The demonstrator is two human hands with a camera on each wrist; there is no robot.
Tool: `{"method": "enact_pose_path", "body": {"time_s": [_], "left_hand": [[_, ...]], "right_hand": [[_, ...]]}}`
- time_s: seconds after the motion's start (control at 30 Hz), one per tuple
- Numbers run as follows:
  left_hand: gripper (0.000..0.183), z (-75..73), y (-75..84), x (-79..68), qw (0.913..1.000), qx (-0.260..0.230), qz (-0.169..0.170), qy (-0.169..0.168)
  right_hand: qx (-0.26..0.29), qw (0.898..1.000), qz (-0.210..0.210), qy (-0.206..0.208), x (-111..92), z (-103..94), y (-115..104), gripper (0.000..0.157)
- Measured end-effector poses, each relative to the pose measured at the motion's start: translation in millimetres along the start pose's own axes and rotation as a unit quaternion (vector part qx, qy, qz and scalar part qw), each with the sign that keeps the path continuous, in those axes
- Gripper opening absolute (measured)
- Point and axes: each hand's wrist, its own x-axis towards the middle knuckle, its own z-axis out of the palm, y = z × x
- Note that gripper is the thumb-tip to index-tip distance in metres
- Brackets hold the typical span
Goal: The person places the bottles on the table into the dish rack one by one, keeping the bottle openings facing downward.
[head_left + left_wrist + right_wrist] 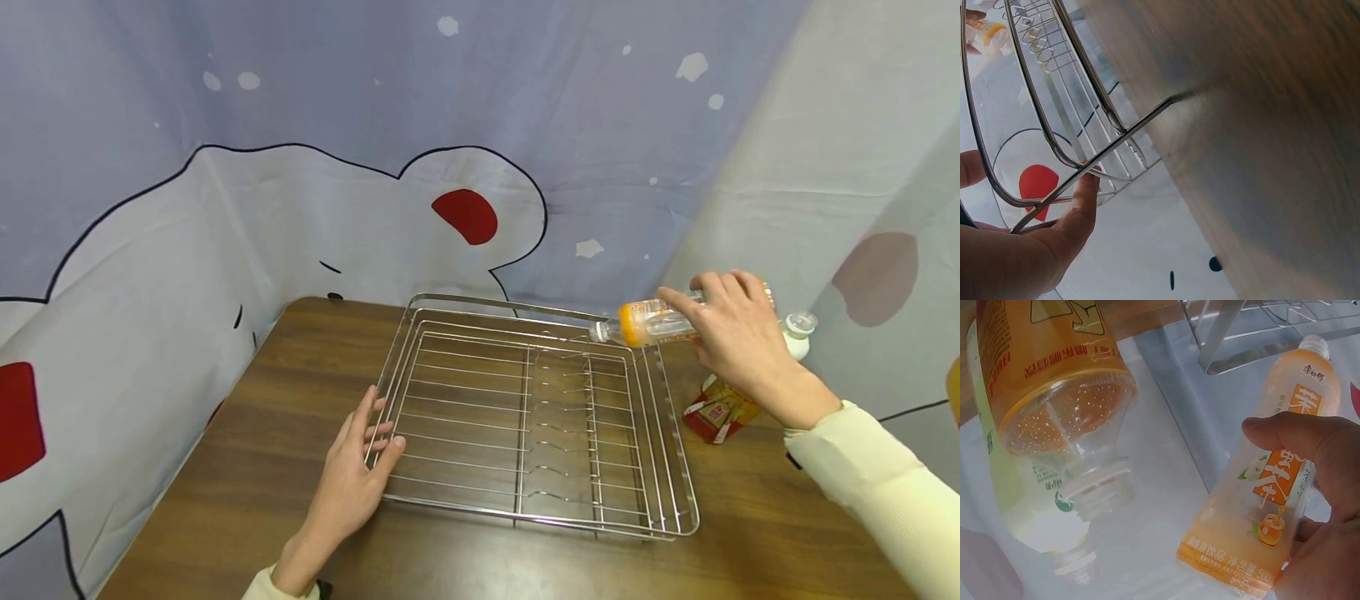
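A silver wire rack lies on the brown wooden table. My left hand holds its left side, thumb over the rim and fingers about the wires; the left wrist view shows a finger against the wire frame. Above the rack's far right corner, my right hand grips a clear plastic tea bottle with an orange label. That bottle is tipped on its side, its neck pointing left. In the right wrist view the tea bottle shows its label, with the thumb across it.
Right of the rack stand a clear bottle with a red-and-yellow label and a pale green bottle, partly hidden by my right arm. Patterned cloth hangs behind the table and along both sides.
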Motion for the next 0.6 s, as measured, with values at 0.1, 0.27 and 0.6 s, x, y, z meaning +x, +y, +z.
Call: {"method": "enact_pose_path", "body": {"time_s": [0.1,0.27,0.6], "left_hand": [[0.077,-0.1,-0.2,0.0,1.0000,0.000,0.000,-0.001],[0.077,-0.8,0.6,1.1,1.0000,0.000,-0.002,-0.003],[0.078,-0.7,-0.3,0.6,1.0000,-0.003,-0.005,-0.006]], "right_hand": [[-0.008,1.000,-0.014,0.012,1,1.4,1,0.081],[-0.018,0.999,-0.031,0.019,4,2.9,1,0.076],[-0.044,0.997,-0.060,0.022,11,0.8,-3,0.074]]}}
